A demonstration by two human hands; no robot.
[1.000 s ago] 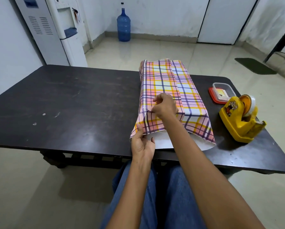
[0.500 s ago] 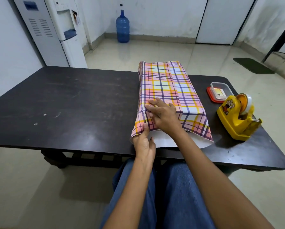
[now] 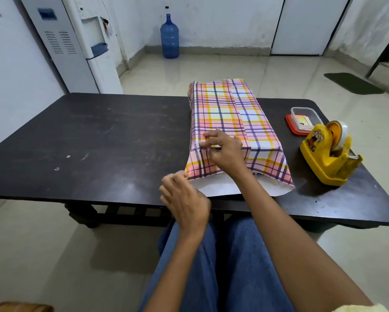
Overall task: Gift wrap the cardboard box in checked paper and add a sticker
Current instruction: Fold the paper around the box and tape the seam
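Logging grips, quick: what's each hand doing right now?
Left hand: blurred by the checked paper's near corner; cannot tell.
Right hand: pinching the checked paper on top.

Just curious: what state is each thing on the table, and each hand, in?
checked paper: wrapped round, near end open.
right hand: pinches the paper on top.
left hand: at the paper's near corner, blurred.
tape dispenser: upright, roll loaded.
plastic container: open, red lid beneath.

left hand (image 3: 185,200) pulled back, left of checked paper (image 3: 256,122)
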